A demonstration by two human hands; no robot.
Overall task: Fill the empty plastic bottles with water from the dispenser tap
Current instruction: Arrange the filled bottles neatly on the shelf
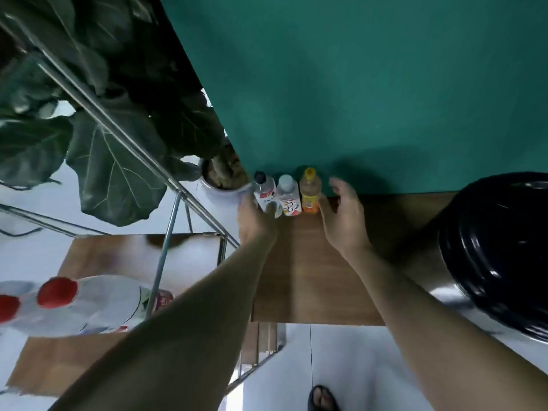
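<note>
The left hand [255, 218] grips a dark-capped bottle [264, 189], leftmost of three standing in a row on a wooden shelf [299, 271] against a green wall [341, 84]. The right hand [344, 216] hovers with fingers spread beside the orange bottle [310, 191]; a white-capped bottle [288, 195] stands between.

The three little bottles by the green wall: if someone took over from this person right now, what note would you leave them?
Left hand: grips the dark-capped bottle.
Right hand: open, beside the yellow-capped bottle, holding nothing.
White-capped bottle stands between the two; all three are in a row on the wooden tabletop against the green wall, caps on.
Done: no filling that I can see.
Left: uncap each bottle, fill it at the tap, which is not clearly in view.
</note>
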